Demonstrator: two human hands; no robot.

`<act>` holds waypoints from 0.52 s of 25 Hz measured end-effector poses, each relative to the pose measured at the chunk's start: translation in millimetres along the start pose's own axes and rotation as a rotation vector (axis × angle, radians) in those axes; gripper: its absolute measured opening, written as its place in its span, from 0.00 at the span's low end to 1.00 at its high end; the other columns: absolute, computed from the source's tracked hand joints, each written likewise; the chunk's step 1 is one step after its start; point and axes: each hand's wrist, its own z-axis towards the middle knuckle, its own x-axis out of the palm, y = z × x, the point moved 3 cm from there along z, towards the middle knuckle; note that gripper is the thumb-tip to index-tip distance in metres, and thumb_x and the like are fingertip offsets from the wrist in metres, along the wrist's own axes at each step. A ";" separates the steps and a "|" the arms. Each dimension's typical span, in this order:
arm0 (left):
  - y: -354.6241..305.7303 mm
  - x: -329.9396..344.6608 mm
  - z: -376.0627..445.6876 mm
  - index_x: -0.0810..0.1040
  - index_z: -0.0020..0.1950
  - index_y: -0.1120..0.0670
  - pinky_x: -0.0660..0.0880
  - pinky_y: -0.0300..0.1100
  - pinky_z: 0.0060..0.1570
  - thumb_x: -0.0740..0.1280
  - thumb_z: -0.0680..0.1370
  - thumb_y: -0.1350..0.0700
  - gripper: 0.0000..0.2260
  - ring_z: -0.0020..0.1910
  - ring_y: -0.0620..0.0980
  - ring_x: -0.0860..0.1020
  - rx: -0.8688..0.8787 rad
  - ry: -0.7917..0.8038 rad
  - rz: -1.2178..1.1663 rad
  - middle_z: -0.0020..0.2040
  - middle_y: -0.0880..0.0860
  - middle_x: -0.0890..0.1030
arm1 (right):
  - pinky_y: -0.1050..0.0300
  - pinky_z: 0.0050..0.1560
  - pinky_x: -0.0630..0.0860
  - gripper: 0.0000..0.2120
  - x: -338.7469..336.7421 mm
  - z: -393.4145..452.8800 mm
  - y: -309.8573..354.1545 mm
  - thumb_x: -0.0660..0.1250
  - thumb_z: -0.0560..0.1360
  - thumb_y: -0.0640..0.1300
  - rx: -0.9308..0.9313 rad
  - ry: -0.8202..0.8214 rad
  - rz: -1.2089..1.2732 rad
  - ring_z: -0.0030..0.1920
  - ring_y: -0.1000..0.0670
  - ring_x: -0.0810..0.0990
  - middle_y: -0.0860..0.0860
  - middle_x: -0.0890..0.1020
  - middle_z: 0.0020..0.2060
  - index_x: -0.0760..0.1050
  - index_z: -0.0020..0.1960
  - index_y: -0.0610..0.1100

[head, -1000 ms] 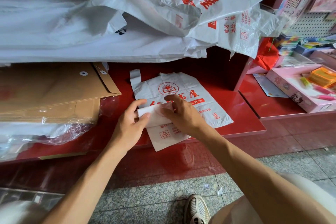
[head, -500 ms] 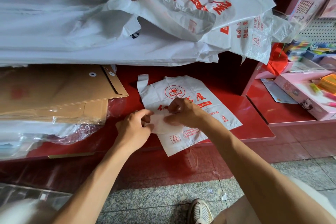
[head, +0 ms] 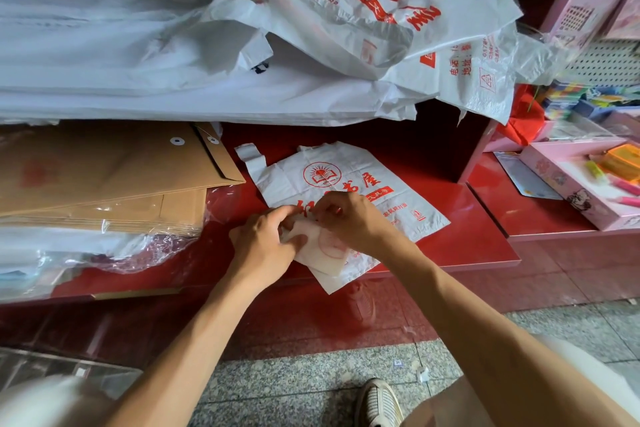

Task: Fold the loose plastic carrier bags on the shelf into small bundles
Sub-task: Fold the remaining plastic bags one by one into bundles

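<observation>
A small folded bag bundle (head: 325,248), white with a faint red print, sits between my hands at the front of the red shelf (head: 460,239). My left hand (head: 263,246) pinches its left side. My right hand (head: 349,218) pinches its top edge with curled fingers. Under the bundle lies a flat white carrier bag (head: 349,180) with a red logo and red writing. Its near corner hangs over the shelf's front edge. A heap of loose white bags (head: 363,21) with red print lies on the upper level behind.
Brown envelopes (head: 104,166) in clear wrap are stacked at the left. A thick stack of white sheets (head: 138,80) fills the upper left. A pink box (head: 581,191) of stationery sits on the lower ledge at right. My shoe (head: 379,402) stands on the speckled floor.
Both hands have drawn closer together on the bundle. The folded strip has become shorter and more compact, and my right hand's fingers have curled over its top.
</observation>
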 end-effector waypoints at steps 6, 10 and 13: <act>-0.9 2.7 2.4 0.79 0.47 0.44 0.72 0.54 0.58 0.69 0.75 0.49 0.02 0.45 0.48 0.78 0.025 0.016 0.043 0.38 0.41 0.77 | 0.51 0.46 0.79 0.10 5.3 2.7 -4.3 0.64 0.78 0.46 0.149 0.131 -0.054 0.46 0.47 0.82 0.46 0.83 0.48 0.80 0.53 0.41; -1.8 0.8 -0.6 0.77 0.44 0.46 0.68 0.48 0.57 0.66 0.78 0.50 0.04 0.48 0.50 0.77 -0.004 -0.089 0.050 0.42 0.43 0.76 | 0.57 0.36 0.74 0.09 -4.8 3.6 -1.9 0.65 0.78 0.43 0.223 0.089 0.032 0.38 0.50 0.78 0.47 0.82 0.39 0.80 0.43 0.39; 2.8 0.2 0.9 0.79 0.48 0.50 0.68 0.52 0.60 0.66 0.79 0.51 0.04 0.52 0.51 0.76 -0.036 -0.113 -0.005 0.50 0.46 0.74 | 0.61 0.38 0.74 0.06 -15.7 1.1 -1.5 0.67 0.77 0.42 0.265 0.161 0.016 0.41 0.51 0.79 0.49 0.81 0.42 0.82 0.46 0.42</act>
